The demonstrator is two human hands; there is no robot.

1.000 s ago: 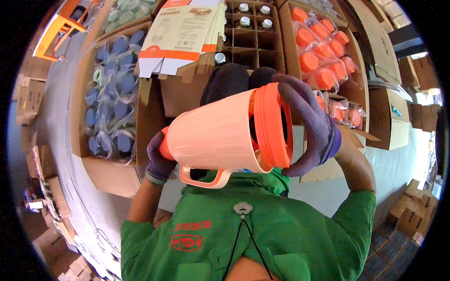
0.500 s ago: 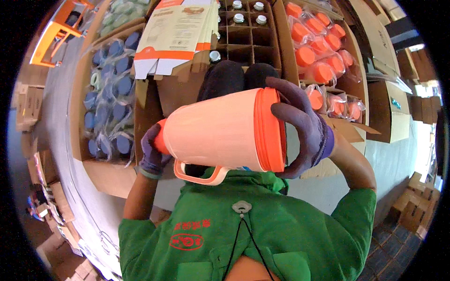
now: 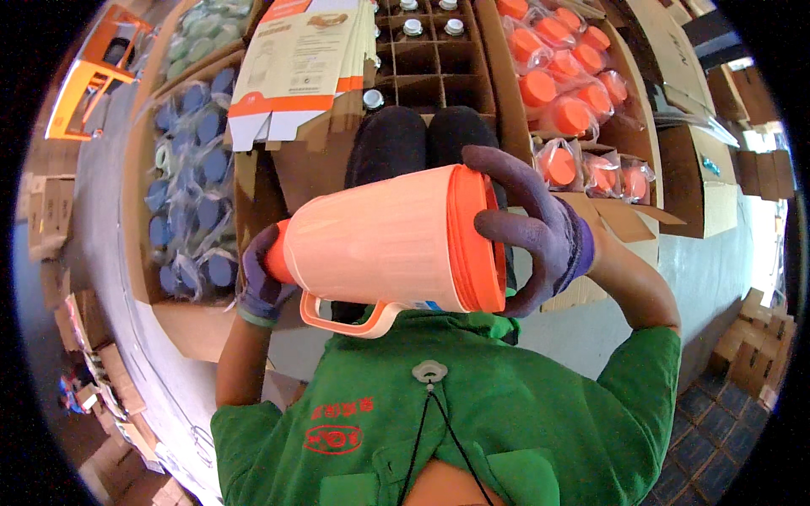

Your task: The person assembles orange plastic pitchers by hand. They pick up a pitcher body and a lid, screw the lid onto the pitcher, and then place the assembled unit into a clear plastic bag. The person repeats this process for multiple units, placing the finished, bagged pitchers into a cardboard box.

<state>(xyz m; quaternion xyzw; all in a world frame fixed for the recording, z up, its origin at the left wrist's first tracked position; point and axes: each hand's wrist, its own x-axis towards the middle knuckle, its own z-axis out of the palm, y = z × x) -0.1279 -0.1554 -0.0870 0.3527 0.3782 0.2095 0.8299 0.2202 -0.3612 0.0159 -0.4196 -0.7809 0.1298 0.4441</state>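
Note:
A large pale pink thermos jug point(image 3: 371, 240) with orange ends lies sideways across my lap, its looped handle point(image 3: 346, 320) toward my body. My left hand point(image 3: 263, 270), in a purple knit glove, is closed around the narrow orange end point(image 3: 277, 253). At the wide orange end point(image 3: 481, 240), my gloved right hand point(image 3: 536, 232) curves its fingers round the rim, with the thumb side near the lower edge. The palm side of that hand stands off a little from the end face. My left fingertips are partly hidden behind the jug.
Flat printed cartons point(image 3: 291, 76) lie ahead, beside a divided box point(image 3: 439, 59) with several silver-topped bottles. On the left stands a box of wrapped blue-capped items point(image 3: 211, 164); on the right, a box of wrapped orange-capped ones point(image 3: 540, 88). An open carton point(image 3: 721, 198) is farther right.
The jug and both hands have shifted slightly left in view, along with the surroundings. The grip on both ends looks the same.

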